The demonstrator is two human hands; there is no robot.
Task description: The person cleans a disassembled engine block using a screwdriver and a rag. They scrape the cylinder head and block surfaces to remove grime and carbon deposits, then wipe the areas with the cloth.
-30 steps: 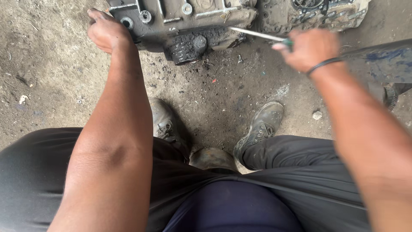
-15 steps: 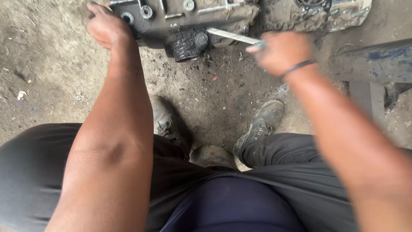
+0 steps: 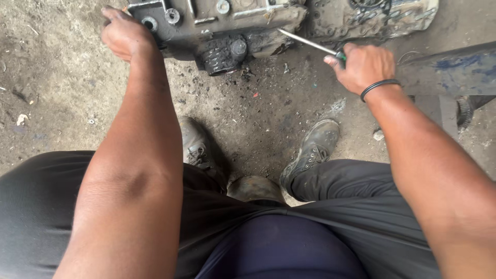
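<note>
- Your right hand (image 3: 364, 66) is clamped around the green handle of a screwdriver (image 3: 308, 42); its thin metal shaft runs up and to the left, and the tip sits at the right edge of the greasy metal engine block (image 3: 222, 23).
- Your left hand (image 3: 124, 36) rests against the left end of the engine block. The fingers curl over that edge, but you cannot tell from here whether they truly grip it or only brace it.
- The engine block lies on the dirt floor (image 3: 57, 93), at the top of the view, just beyond your two boots (image 3: 312, 150).
- Likely slip: the block is black with oil, so if you pry hard the tip may skid off the edge. Your right hand would then lurch towards the block.
- The shaft points roughly towards your left hand across the block; a sudden release could carry it that way, so keep that hand off the line of the shaft.
- If the left hand only braces, the block may rock or slide on the loose dirt under a sideways push.
- A second grimy metal part (image 3: 372, 18) lies just right of the block, near your knuckles; it could scrape them.
- A dark blue metal beam (image 3: 449, 67) lies right of the block, close by your right wrist.
- No package, label or sign shows anywhere around the block.
</note>
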